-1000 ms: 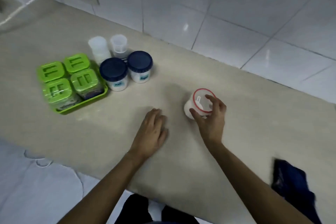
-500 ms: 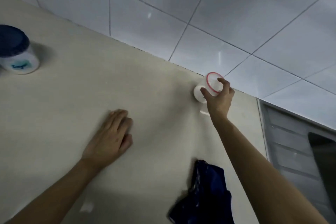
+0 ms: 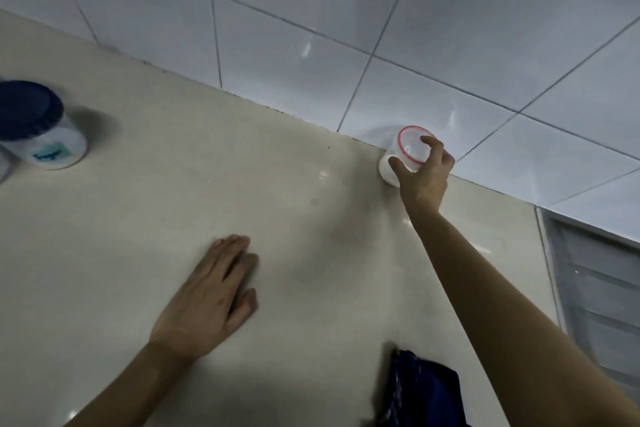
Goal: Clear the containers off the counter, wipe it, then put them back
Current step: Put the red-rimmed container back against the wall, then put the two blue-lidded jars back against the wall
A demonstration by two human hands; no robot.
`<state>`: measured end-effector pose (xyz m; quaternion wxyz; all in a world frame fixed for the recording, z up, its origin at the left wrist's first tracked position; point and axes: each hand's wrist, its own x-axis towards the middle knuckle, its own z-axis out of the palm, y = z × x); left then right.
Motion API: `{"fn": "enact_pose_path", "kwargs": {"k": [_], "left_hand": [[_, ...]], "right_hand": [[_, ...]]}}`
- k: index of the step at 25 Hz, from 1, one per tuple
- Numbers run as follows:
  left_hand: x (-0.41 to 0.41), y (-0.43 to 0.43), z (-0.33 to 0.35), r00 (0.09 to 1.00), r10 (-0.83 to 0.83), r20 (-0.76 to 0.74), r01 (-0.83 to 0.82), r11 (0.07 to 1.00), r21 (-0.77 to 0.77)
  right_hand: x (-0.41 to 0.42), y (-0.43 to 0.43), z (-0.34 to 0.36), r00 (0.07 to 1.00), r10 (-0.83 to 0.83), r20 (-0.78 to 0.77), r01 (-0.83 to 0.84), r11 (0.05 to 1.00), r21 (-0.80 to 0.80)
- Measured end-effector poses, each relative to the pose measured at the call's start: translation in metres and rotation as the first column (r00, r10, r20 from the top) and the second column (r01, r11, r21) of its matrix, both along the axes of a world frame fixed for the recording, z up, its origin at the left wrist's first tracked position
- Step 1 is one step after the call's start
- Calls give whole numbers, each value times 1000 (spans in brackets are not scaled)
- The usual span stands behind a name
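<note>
The small white container with the red rim (image 3: 401, 159) sits at the back of the bench (image 3: 173, 218), right up against the tiled wall (image 3: 311, 28). The right hand (image 3: 424, 177) has its fingers (image 3: 433, 144) wrapped around it from above. The left hand (image 3: 211, 298) lies flat on the bench, fingers loosely together, holding nothing. A blue-lidded jar (image 3: 38, 128) sits far left, and a dark blue cloth (image 3: 422, 388) lies at the near edge.

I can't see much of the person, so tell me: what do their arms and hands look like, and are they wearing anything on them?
Both forearms are bare, with no sleeves in view. The left hand and right hand have no gloves, and no rings, watch or bracelets are visible. Fingernails look short and unpainted.
</note>
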<state>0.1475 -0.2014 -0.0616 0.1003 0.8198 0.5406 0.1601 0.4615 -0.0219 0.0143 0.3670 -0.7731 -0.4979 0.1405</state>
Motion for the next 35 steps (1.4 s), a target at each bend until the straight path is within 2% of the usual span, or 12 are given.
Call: {"fn": "enact_pose_path", "kwargs": {"k": [5,7,9,12,15,18,20,24,27,30,33,35], "left_hand": [[1,0,1,1000,0,-19,1,999,36],[0,-2,3,1000,18,-16,-17,999,44],[-1,-7,6,997,67,24,-67,998,17],[-31,-25,20,984,131,121,-127,991,-42],[-110,-31,52,966,242,93,-240,970,-29],[-201,3,95,862,494,118,-503,862,60],[-250,28,120,795,588,147,-602,794,85],[-301,58,131,791,602,109,-598,799,-68],[-318,62,111,779,617,108,-603,786,-139],[-326,68,96,798,590,121,-582,807,-97],[-327,79,95,795,600,86,-596,800,-67],[-321,81,97,779,615,119,-616,787,-34]], "right_hand": [[9,2,13,978,87,191,-49,979,-198],[-3,-15,18,932,115,344,-80,990,-115],[-27,-32,26,860,249,446,-270,963,-17],[-74,-41,39,733,517,441,-544,836,-75],[-146,-42,51,550,737,392,-743,647,-173],[-228,-40,60,407,857,316,-847,484,-220],[-279,-36,64,372,883,286,-875,437,-211],[-376,-19,65,364,921,139,-872,389,-298],[-429,-4,56,447,894,10,-837,422,-348],[-457,4,44,501,864,-44,-818,456,-352],[-469,6,38,545,838,0,-789,513,-339],[-464,2,40,569,822,22,-779,548,-306]]}}
